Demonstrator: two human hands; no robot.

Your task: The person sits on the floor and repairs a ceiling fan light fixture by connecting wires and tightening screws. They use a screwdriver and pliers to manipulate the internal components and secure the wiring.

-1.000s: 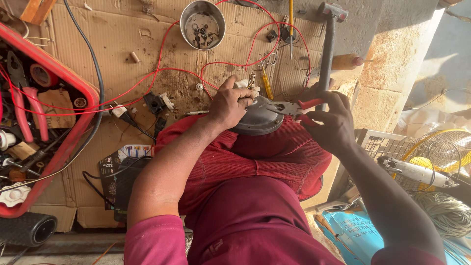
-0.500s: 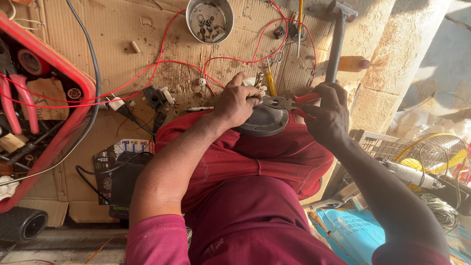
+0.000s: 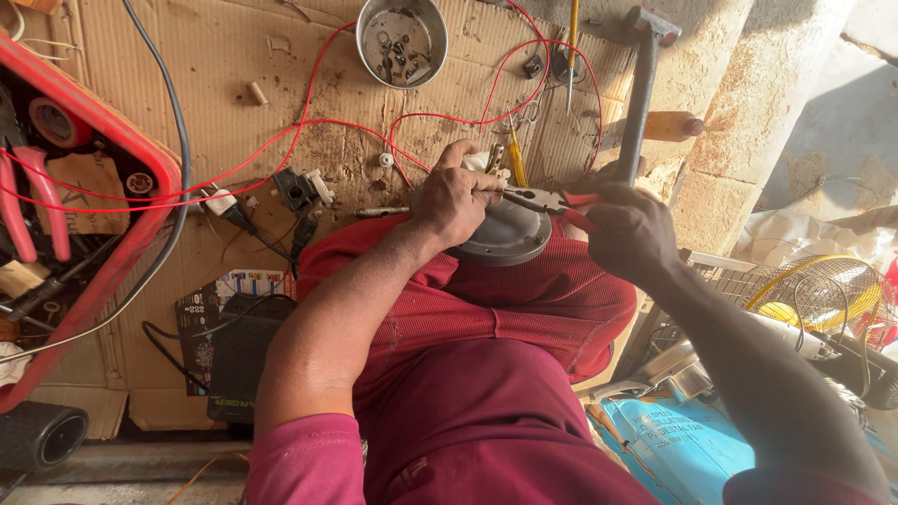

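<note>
Head view: two hands [image 3: 458, 198] [image 3: 629, 224], one pliers [image 3: 547, 199], one grey disc [image 3: 505, 238].

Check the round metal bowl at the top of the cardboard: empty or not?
Not empty. The metal bowl stands upright on the cardboard, and small dark hardware pieces, washers or screws by the look, lie scattered on its bottom.

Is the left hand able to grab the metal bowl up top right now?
Probably not right away. The left hand is busy holding the grey round part on the lap. The bowl lies farther off on the cardboard, with only red wire between, so nothing blocks a reach once the hand lets go.
</note>
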